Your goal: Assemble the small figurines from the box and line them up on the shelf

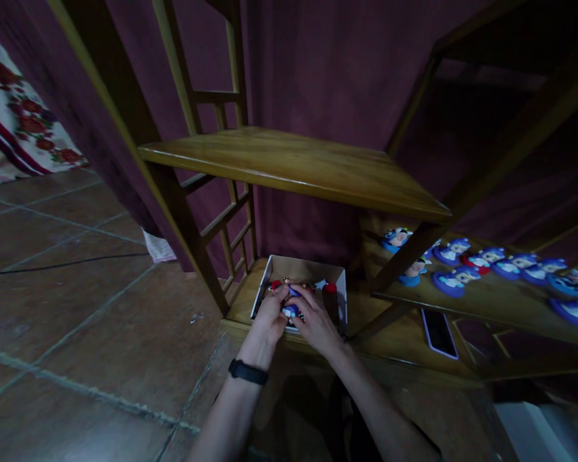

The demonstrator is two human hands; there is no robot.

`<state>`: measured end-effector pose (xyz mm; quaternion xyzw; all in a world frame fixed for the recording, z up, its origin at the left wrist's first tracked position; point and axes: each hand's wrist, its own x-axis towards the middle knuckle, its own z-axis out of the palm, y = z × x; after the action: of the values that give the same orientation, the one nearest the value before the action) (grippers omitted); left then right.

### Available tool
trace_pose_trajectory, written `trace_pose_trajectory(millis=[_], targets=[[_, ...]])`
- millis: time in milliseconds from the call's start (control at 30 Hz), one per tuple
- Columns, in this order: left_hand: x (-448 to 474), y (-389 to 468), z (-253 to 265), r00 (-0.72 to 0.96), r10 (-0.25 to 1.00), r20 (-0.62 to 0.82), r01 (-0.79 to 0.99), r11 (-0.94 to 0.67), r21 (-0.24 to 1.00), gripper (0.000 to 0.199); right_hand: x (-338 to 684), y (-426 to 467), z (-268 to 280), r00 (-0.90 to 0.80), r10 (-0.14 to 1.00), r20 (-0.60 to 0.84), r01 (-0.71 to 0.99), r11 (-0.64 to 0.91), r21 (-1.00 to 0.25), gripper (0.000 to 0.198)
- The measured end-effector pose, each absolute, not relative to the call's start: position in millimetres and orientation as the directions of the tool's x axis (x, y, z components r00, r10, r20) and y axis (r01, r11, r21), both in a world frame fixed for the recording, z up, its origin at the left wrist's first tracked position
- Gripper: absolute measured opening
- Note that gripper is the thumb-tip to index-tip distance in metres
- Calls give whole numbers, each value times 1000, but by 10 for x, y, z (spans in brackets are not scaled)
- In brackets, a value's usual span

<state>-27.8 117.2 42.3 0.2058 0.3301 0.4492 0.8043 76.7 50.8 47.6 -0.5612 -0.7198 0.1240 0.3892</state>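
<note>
A shallow white box point(343, 301) stands on the lowest shelf board with small red, white and dark items inside. My left hand point(271, 316) and my right hand point(315, 319) are close together over its front part. Their curled fingers close around a small blue-purple and white figurine point(291, 311), partly covered by the fingers. To the right of my hands, a round red piece point(329, 289) lies in the box. Shadow and the hands hide much of the contents.
A wooden shelf board point(289, 160) juts out above the box. On the right-hand shelf stand several blue-purple figurines point(455, 280), one with a red base. Below them lies a phone point(439, 333). A purple curtain point(308, 77) hangs behind; tiled floor point(101, 333) spreads left.
</note>
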Motion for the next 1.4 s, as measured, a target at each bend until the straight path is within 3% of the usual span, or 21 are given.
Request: trace_pose_trajectory(millis=[133,267,567,900,1400], targets=[[-392,1245,494,454,832,-318,-595,549,588,29,863,596,442,210,909,361,497,219,-840,19],[-443,1264,555,478,829,-290,-587,547,596,34,992,669,387,253,939,235,400,120,-909,26],[-353,1173,552,426,866,-263,-528,474,705,19,1049,684,442,269,931,247,515,77,-854,24],[-313,1154,521,361,898,-251,-530,420,737,20,1021,604,604,241,904,352,679,103,-727,16],[-260,1085,488,297,927,-227,-478,351,805,25,1019,620,522,273,907,320,669,61,-741,19]])
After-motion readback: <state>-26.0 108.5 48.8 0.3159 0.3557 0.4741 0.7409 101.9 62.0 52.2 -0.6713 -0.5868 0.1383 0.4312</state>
